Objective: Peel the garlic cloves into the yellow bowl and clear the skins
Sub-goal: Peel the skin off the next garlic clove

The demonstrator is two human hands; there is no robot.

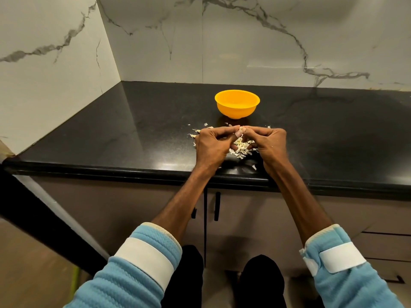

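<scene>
Nearest: two light-blue quilted sleeves (124, 281), a white band round each. Between them, lower down, dark trousers (189, 274).

Past the sleeves: bare forearms reaching to a black counter (133, 134). Under its front edge, brown cabinet doors with two black handles (216, 206).

On the counter, near the front edge: left hand (211, 145) and right hand (270, 142), close together, fingers curled, fingertips meeting. Pinched between both sets of fingertips: a garlic clove (241, 130), small, pale, mostly hidden. Both hands grasping it, neither released.

Directly under and between the hands: heap of papery skins (241, 148), lying on the counter. One stray flake (254, 167) nearer the edge. A few more scattered just left of the left hand and just beyond the fingertips.

Farther back, behind the hands and apart from the skins: yellow bowl (237, 104), upright on the counter. Contents not made out from this angle.

Farthest: white marble wall (244, 41) with grey veins, turning a corner at the left.
</scene>
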